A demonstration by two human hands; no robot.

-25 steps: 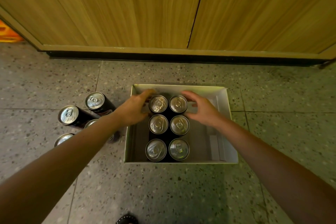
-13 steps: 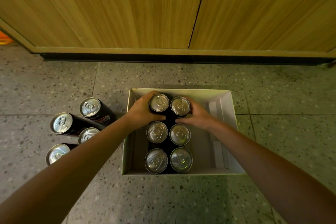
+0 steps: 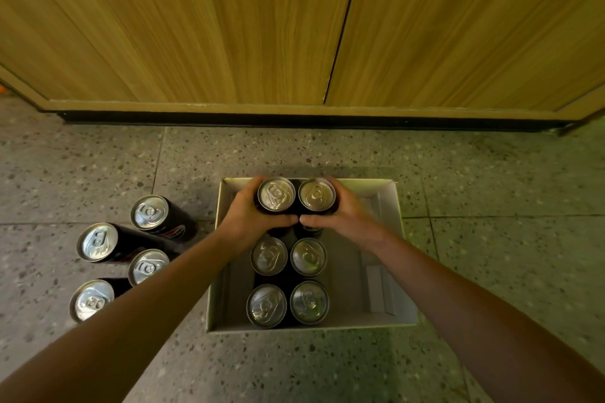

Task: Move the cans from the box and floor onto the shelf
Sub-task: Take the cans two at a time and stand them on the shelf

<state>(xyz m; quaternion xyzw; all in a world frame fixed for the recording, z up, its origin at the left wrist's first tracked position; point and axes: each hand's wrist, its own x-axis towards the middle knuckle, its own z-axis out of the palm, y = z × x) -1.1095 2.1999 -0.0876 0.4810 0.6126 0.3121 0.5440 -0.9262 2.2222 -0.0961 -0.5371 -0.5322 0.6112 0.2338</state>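
Two cans gripped at the far end of the white box, one per hand.
I see my left hand with fingers clamped round the left one and my right hand round the right. Four more cans stand in the box, and four floor cans are on the terrazzo floor to its left.

cans in box | loose cans on floor, left of box

Warm, dim indoor light falls from overhead, glinting off the silver lids of the cans and leaving soft shadows inside the box. Wide-angle distortion bows the cabinet base and stretches the forearms at the lower corners; focus is sharp.
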